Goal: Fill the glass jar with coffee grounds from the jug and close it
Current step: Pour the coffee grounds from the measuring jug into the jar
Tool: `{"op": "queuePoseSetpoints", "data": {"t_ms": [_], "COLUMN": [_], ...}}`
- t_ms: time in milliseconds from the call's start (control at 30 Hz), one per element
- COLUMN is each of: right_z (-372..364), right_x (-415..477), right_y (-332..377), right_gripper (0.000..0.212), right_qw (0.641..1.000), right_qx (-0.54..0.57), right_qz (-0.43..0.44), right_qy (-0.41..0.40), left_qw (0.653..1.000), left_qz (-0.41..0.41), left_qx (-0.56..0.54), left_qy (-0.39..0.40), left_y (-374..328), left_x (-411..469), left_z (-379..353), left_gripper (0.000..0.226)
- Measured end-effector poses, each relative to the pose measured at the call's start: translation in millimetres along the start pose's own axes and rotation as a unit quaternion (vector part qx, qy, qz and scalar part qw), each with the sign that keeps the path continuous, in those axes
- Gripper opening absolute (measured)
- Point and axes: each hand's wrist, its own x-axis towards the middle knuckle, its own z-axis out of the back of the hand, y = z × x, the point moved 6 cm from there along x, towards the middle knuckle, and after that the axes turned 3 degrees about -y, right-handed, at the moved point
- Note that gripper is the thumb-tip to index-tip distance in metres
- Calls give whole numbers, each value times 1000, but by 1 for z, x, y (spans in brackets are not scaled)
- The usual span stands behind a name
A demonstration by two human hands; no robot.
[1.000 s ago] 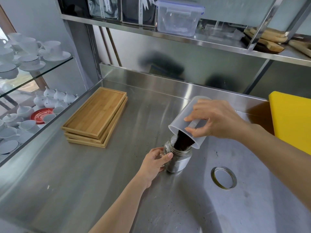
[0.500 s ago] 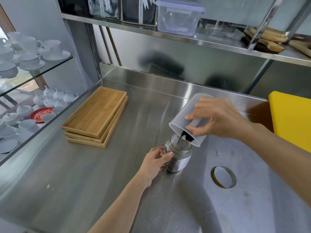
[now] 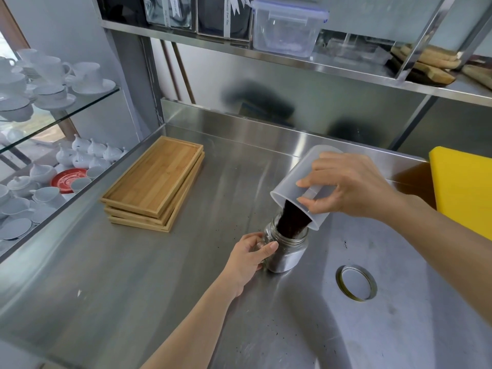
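A glass jar (image 3: 288,255) stands upright on the steel counter (image 3: 159,275), partly filled with dark grounds. My left hand (image 3: 249,255) grips its left side and handle. Above it, my right hand (image 3: 346,185) holds a translucent plastic jug (image 3: 295,179) tipped mouth-down over the jar. A thick stream of dark coffee grounds (image 3: 292,222) pours from the jug's rim into the jar mouth. The jar's round metal lid (image 3: 356,283) lies flat on the counter to the right of the jar.
Stacked bamboo trays (image 3: 154,183) lie at the left of the counter. A yellow board (image 3: 468,187) sits at the right edge. Glass shelves with white cups (image 3: 50,75) stand left. An overhead shelf carries a clear plastic box (image 3: 287,25). Stray grounds speckle the counter.
The pour thinned to a trickle half a second ago and is now a thick stream again. The jug is tipped a little steeper. The left hand stays on the jar.
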Motion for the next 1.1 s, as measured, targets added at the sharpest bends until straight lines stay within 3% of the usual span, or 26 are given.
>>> {"op": "queuePoseSetpoints", "data": {"t_ms": [1100], "right_z": [12], "right_x": [-3], "right_y": [1], "right_gripper": [25], "right_qw": [999], "right_qx": [-11], "right_qz": [35], "right_qy": [-20], "left_qw": [1000], "left_qz": [-13], "left_qx": [9], "left_qy": [-9], "left_y": [3], "left_x": [4], "left_z": [0], "left_gripper": [7]}}
